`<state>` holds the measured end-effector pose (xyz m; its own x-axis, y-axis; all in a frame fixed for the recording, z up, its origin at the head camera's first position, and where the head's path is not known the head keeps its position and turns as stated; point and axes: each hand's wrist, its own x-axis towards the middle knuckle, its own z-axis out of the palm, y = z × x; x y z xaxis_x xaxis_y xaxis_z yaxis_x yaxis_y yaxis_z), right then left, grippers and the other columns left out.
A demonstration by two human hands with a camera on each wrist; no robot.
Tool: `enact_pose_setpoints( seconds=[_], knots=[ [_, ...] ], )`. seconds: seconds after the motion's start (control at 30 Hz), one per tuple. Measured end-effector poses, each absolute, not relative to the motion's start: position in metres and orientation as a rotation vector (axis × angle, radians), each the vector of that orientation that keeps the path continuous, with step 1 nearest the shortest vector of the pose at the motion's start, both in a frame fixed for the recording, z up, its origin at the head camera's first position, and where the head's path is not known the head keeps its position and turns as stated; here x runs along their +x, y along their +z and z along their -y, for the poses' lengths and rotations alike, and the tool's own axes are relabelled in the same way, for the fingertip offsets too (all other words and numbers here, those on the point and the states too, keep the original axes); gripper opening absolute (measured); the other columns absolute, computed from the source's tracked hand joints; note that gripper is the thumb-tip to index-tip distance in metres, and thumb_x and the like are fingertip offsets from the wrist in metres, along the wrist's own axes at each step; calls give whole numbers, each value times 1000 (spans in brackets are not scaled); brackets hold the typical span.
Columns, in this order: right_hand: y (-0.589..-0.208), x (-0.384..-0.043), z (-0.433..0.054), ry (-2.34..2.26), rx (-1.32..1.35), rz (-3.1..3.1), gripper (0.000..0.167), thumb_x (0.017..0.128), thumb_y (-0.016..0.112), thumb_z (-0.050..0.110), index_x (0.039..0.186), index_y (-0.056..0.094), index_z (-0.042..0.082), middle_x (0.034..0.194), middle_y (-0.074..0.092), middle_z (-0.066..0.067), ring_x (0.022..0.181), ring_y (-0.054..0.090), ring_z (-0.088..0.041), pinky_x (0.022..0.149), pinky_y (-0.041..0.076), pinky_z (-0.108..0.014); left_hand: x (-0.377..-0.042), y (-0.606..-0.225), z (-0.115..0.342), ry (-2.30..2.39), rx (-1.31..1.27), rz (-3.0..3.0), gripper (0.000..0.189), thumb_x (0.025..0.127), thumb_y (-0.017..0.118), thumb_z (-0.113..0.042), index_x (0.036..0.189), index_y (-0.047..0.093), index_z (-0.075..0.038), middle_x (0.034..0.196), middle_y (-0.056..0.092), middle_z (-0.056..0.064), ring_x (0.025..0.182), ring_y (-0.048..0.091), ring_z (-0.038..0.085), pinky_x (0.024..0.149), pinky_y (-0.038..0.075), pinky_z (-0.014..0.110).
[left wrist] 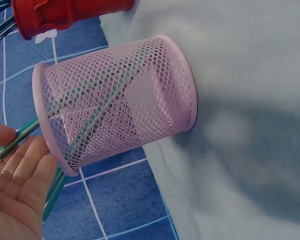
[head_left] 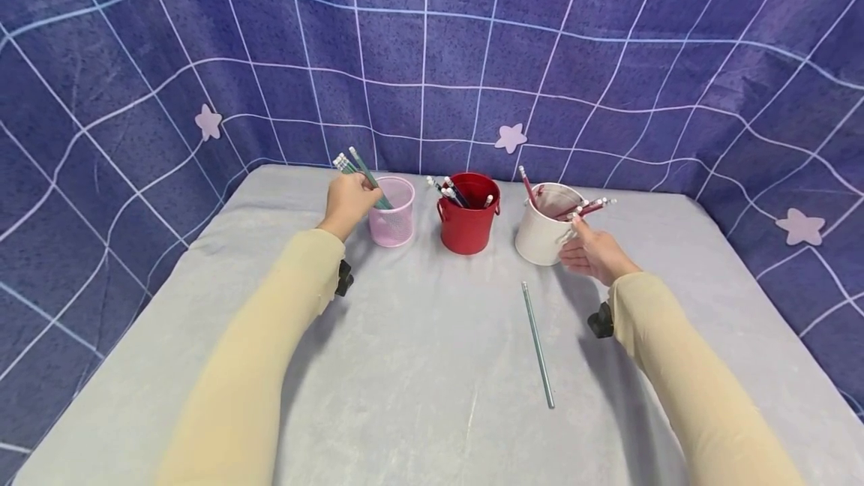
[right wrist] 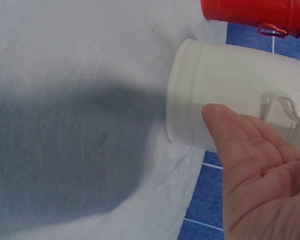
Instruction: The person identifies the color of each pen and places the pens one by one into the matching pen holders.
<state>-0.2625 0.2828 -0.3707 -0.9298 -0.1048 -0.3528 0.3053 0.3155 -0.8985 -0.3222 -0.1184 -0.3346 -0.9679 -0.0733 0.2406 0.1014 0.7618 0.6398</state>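
Note:
In the head view my left hand (head_left: 349,202) is at the rim of the pink mesh cup (head_left: 391,229). Thumb and fingers pinch a green pencil (left wrist: 22,134) whose lower part is inside the cup. Other green pencils (head_left: 343,163) with white erasers lean in that cup beside the hand. At the white bucket (head_left: 538,240), my right hand (head_left: 597,252) is at the right side, thumb tip near the rim by the red pencils (head_left: 591,208). Its fingers stretch along the bucket wall by the wire handle (right wrist: 282,96) in the right wrist view.
Between the two stands a red bucket (head_left: 467,231) with dark pencils (head_left: 454,193) in it. One green pencil (head_left: 538,347) lies on the grey cloth-covered table (head_left: 418,366), in front of the white bucket. A blue gridded curtain (head_left: 432,51) hangs behind and at the sides.

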Motion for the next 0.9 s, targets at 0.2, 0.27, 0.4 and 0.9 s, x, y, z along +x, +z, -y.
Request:
enact_pose_setpoints(
  seconds=[0.2, 0.27, 0.4, 0.9],
  knots=[
    [-371, -262, -284, -1652, 172, -2240, 86, 100, 17, 54, 132, 31, -25, 137, 37, -41, 120, 52, -36, 105, 40, -43, -322, -334, 116, -999, 6, 2727, 20, 82, 61, -15, 84, 70, 3, 83, 70, 16, 67, 55, 21, 57, 42, 25],
    [-371, -261, -284, -1657, 175, -2235, 86, 100, 17, 53, 132, 31, -25, 137, 36, -41, 122, 50, -37, 105, 40, -43, -322, -334, 115, -1007, 10, 2734, 20, 82, 61, -15, 83, 70, 3, 82, 71, 15, 66, 55, 19, 56, 42, 23],
    [-372, -261, -284, -1662, 172, -2236, 86, 100, 17, 54, 132, 31, -25, 137, 36, -41, 123, 49, -37, 104, 41, -42, -322, -336, 114, -1025, 4, 2735, 19, 82, 61, -14, 80, 71, 2, 81, 71, 15, 63, 52, 16, 54, 40, 21],
    [-373, -264, -284, -1701, 177, -2224, 84, 101, 20, 52, 131, 31, -26, 135, 39, -41, 99, 62, -18, 93, 51, -31, -321, -339, 106, -1045, 15, 2660, 21, 82, 61, -18, 76, 70, 0, 72, 69, 10, 60, 49, 15, 53, 39, 23]
  ],
)
